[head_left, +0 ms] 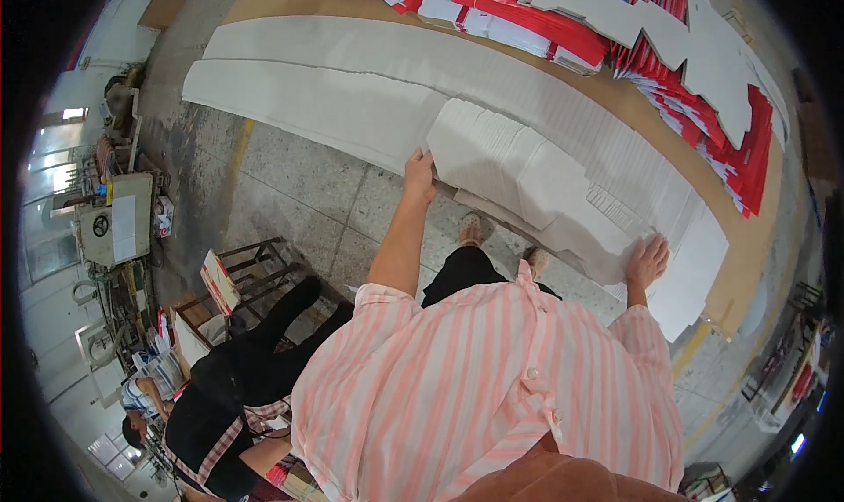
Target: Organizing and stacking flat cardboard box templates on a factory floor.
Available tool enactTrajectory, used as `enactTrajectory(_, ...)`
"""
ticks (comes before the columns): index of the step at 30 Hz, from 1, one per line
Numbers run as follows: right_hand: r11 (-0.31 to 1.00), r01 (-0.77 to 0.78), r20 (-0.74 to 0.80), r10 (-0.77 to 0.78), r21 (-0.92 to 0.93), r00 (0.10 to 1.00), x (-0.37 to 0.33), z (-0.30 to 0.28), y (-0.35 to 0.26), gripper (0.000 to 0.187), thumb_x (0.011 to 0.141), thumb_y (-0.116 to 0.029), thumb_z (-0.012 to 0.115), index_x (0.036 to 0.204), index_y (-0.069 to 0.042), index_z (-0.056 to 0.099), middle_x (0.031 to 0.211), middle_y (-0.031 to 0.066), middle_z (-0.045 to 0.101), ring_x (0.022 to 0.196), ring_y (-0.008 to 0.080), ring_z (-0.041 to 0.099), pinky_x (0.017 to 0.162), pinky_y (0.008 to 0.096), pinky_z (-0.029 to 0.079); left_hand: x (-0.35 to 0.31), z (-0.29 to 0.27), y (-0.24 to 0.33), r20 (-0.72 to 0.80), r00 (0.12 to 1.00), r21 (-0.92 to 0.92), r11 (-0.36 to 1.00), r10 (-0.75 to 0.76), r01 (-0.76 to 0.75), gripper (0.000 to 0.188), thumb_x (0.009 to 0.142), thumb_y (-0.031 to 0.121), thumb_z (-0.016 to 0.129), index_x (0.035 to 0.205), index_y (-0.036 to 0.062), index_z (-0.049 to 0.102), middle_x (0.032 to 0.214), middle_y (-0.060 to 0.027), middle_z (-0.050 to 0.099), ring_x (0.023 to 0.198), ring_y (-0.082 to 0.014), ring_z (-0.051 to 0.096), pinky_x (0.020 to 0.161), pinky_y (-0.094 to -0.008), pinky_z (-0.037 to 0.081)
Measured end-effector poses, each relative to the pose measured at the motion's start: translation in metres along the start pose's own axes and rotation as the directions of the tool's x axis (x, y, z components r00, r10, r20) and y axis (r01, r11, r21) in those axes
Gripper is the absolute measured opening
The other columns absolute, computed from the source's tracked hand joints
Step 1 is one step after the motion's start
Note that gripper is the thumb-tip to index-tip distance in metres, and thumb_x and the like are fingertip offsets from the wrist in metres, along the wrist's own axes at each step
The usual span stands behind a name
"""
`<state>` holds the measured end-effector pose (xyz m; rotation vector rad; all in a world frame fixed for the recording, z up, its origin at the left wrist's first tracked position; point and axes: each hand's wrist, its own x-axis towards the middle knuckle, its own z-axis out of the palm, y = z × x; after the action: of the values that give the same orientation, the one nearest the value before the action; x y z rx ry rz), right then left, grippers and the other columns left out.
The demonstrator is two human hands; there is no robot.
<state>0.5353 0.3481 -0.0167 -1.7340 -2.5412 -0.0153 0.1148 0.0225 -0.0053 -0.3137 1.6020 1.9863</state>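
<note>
Overlapping white card sheets [510, 155], fanned out in steps, lie on a long pale sheet layer [308, 84] in front of me. At the left end of the fanned sheets, my left hand [420, 177] is closed on their near edge; the fingers underneath are partly hidden. My right hand [648, 262] rests flat with its fingers extended on the white sheets near their right end. Both forearms reach forward from my striped sleeves.
Brown board [633, 98] lies under the sheets. Beyond are stacks of red-and-white printed card [527, 27] and cut white pieces [703, 71]. At left, a co-worker in black [229, 388] is close to me, beside a metal-framed stand [255, 273]. Machinery [114, 221] stands farther left.
</note>
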Motion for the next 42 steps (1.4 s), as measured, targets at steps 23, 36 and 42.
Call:
enactTrajectory(23,1.0,0.008,-0.025,-0.007,0.025,1.0,0.001,-0.01,0.004,0.062,0.084,-0.049,0.038,0.135,-0.015,0.026,0.139,0.0105,0.024,0.129,0.0313,0.017,0.102,0.0527,0.011,-0.062,0.048,-0.035,0.285,0.847,0.554,0.643,0.449,-0.528,0.027,0.082,0.016,0.053,0.096,-0.007,0.056,0.093,-0.0245,0.059,0.085,-0.0328,0.058,0.073,-0.0374,0.044)
enactTrajectory(36,0.997,-0.024,0.028,0.022,0.071,0.999,0.001,-0.02,0.002,0.062,0.084,-0.049,0.038,0.134,-0.015,0.027,0.139,0.0112,0.023,0.129,0.0312,0.016,0.102,0.0523,0.01,-0.059,0.043,-0.027,0.148,0.988,-0.164,0.984,-0.043,0.067,0.036,0.082,0.021,0.056,0.107,-0.0043,0.052,0.101,-0.0117,0.058,0.086,-0.025,0.058,0.078,-0.0359,0.044)
enactTrajectory(42,0.999,0.032,0.051,-0.033,0.013,0.998,0.006,-0.01,0.008,0.062,0.085,-0.048,0.039,0.133,-0.012,0.03,0.139,0.0118,0.025,0.129,0.0301,0.018,0.102,0.0498,0.013,-0.032,0.022,0.008,0.144,0.99,-0.125,0.992,0.0,0.018,0.031,0.08,0.017,0.056,0.104,-0.0019,0.053,0.108,-0.0093,0.054,0.1,-0.0196,0.05,0.084,-0.0335,0.04)
